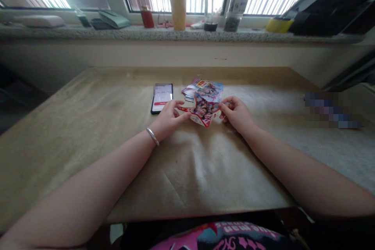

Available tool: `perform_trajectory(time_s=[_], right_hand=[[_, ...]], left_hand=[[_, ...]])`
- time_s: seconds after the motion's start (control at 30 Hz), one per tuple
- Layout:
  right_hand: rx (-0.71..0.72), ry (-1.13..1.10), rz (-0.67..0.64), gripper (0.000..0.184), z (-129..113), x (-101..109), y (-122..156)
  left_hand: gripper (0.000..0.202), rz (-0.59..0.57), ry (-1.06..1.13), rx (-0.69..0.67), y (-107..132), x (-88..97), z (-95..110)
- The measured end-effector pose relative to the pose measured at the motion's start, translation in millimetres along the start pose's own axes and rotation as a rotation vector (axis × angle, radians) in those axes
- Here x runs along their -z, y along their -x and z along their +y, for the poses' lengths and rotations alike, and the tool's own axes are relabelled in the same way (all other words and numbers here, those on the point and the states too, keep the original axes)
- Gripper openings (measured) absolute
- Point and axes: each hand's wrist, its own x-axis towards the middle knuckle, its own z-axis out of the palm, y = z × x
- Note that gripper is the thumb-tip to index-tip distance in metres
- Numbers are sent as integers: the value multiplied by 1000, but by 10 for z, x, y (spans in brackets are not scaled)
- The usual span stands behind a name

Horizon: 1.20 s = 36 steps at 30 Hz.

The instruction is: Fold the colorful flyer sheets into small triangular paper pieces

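A folded sheet of colourful printed paper (pixel 205 110), with pictures of people and a red edge, is held above the table between my two hands. My left hand (pixel 171 116), with a silver bangle on its wrist, pinches the sheet's left side between thumb and fingers. On the opposite side, my right hand (pixel 234 112) grips the right corner. Just behind lies a second printed paper (pixel 209 89), partly covered by the held one. A small pale card-like piece (pixel 189 97) is beside it. Close to my left hand, a phone (pixel 162 97) with a lit screen rests on the table.
A creased beige cover lies over the table (pixel 123 172). Along the stone windowsill (pixel 111 35) stand a red jar (pixel 147 17), a tall yellow cylinder (pixel 178 0), a clear container (pixel 236 11) and a yellow item (pixel 279 24). A blurred-out object (pixel 331 110) is at the right.
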Motion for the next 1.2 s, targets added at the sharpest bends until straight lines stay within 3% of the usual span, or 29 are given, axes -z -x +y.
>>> perform_trajectory(time_s=[0.13,0.3,0.63,0.8,1.03,1.2], right_hand=[[33,85,-105,31,7,18,0],[63,83,-214,33,-18,24,17],[68,89,-447,43,-13,62,30],[126,175,-468,42,-14,44,31],[131,223,-409,29,-70,-6,77],[98,224,-315,31,-87,-5,82]], left_hand=[[46,-72,-67,16,2,-28,-5],[36,-87,62,41,-2,-47,-4],[34,-130,31,-7,10,-33,14],[34,-78,14,-53,0,-25,18],[31,-213,333,-52,-16,-93,-60],[30,-135,255,-64,-14,-117,-66]])
